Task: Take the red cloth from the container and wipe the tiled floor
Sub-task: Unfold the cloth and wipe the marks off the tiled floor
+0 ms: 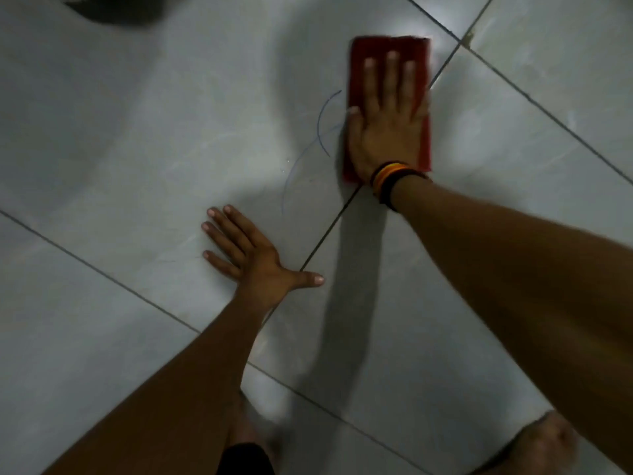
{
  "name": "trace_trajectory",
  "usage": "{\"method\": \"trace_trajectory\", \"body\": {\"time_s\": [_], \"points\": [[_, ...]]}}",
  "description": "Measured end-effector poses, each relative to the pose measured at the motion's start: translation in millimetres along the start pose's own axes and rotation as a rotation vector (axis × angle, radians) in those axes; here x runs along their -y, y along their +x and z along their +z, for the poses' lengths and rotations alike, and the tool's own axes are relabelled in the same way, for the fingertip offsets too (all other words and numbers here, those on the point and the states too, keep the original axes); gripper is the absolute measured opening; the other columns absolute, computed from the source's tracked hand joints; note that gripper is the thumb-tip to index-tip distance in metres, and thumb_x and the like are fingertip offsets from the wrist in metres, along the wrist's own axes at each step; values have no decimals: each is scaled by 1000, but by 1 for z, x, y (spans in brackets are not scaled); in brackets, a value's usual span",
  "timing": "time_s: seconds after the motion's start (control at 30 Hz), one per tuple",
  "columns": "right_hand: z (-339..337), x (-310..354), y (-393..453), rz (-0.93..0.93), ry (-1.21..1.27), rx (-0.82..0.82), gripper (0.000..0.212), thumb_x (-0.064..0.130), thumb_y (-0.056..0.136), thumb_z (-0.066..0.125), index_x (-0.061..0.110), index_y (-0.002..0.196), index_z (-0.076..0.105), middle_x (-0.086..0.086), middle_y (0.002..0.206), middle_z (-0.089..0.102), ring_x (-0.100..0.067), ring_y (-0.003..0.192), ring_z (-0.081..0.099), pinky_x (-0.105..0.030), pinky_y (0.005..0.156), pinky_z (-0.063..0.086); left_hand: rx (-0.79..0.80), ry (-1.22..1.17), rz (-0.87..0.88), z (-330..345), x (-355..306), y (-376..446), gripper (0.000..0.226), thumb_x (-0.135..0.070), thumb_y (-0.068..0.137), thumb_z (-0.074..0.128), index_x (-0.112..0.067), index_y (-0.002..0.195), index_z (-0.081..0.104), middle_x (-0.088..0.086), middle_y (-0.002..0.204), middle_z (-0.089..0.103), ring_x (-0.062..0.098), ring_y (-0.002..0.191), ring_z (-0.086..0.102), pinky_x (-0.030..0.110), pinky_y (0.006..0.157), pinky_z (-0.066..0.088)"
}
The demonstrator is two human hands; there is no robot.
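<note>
The red cloth [376,49] lies folded into a flat rectangle on the grey tiled floor [137,149], up and right of centre. My right hand [387,121] presses flat on top of it, fingers stretched forward, with striped bands on the wrist. My left hand [253,252] rests palm down on the bare tile, lower and to the left, fingers spread and holding nothing. Thin blue curved marks [320,128] run across the tile just left of the cloth. No container can be made out for certain.
Dark grout lines [513,87] cross the floor diagonally. A dark, blurred object [116,12] sits at the top left edge. My knees [541,440] show at the bottom of the view. Shadows of my arms fall over the tiles.
</note>
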State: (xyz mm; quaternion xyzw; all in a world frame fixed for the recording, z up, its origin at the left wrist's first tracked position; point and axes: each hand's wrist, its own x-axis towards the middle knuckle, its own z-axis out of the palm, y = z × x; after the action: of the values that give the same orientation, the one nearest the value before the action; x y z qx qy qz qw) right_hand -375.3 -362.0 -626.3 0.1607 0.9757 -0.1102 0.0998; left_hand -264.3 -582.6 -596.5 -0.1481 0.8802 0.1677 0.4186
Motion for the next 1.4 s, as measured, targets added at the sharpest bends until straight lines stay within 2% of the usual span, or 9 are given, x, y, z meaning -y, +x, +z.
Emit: {"method": "trace_trajectory", "body": {"time_s": [0.1,0.17,0.3,0.43,0.63,0.8,1.0,1.2,1.4], "points": [[11,23,-62,-503,-86,147,65,44,104,28,25,164,17,-9,173,11,-35,160,6,-63,125,10,-5,-1,-2,-4,-4,-5,201,-77,23,94,-1,156,-37,24,164,-43,39,150,-43,62,113,-27],[12,-4,-112,-638,-118,253,63,43,106,32,27,165,15,-6,174,10,-32,160,4,-62,126,8,-4,13,-29,-6,-7,-6,202,-77,22,94,-1,156,-37,24,164,-42,38,147,-48,64,115,-25],[2,-77,-120,-296,-89,224,63,45,106,32,28,164,15,-7,173,11,-31,160,7,-66,124,11,8,12,-41,-5,-4,-3,204,-81,18,90,-5,151,-45,19,160,-48,24,120,-70,57,105,-35],[0,-38,-45,27,9,56,66,49,105,25,26,165,10,-9,174,5,-35,160,1,-62,127,2,8,25,-26,-3,-2,-2,203,-85,18,87,-8,144,-52,16,157,-53,26,122,-69,53,100,-39],[30,16,-134,-715,-137,257,65,44,104,33,28,164,14,-7,174,10,-33,160,5,-63,126,9,69,80,43,-13,4,-10,198,-82,28,90,1,152,-41,27,159,-47,44,145,-48,64,108,-32],[27,-71,-210,-376,-121,275,64,47,107,28,30,165,7,-4,174,4,-31,161,0,-65,124,14,64,110,86,-12,11,-7,199,-79,27,92,-2,149,-46,25,156,-52,49,146,-46,72,112,-25],[33,4,-151,-873,-130,343,60,43,105,32,32,163,21,-3,173,15,-33,160,10,-62,126,9,21,86,85,-7,14,-4,198,-77,26,92,-6,153,-43,17,154,-56,45,150,-41,66,112,-27],[12,16,-44,-247,15,135,59,43,107,25,31,164,15,-2,174,9,-29,161,4,-59,127,5,36,95,121,-6,18,-3,195,-73,35,96,-3,153,-43,22,158,-51,47,147,-46,67,110,-28],[-12,-67,-157,350,164,219,63,46,109,27,29,165,3,-2,174,-7,-26,161,-5,-59,126,11,51,141,67,-15,5,-13,193,-67,40,99,1,152,-42,27,158,-49,50,147,-43,73,118,-19]]}}
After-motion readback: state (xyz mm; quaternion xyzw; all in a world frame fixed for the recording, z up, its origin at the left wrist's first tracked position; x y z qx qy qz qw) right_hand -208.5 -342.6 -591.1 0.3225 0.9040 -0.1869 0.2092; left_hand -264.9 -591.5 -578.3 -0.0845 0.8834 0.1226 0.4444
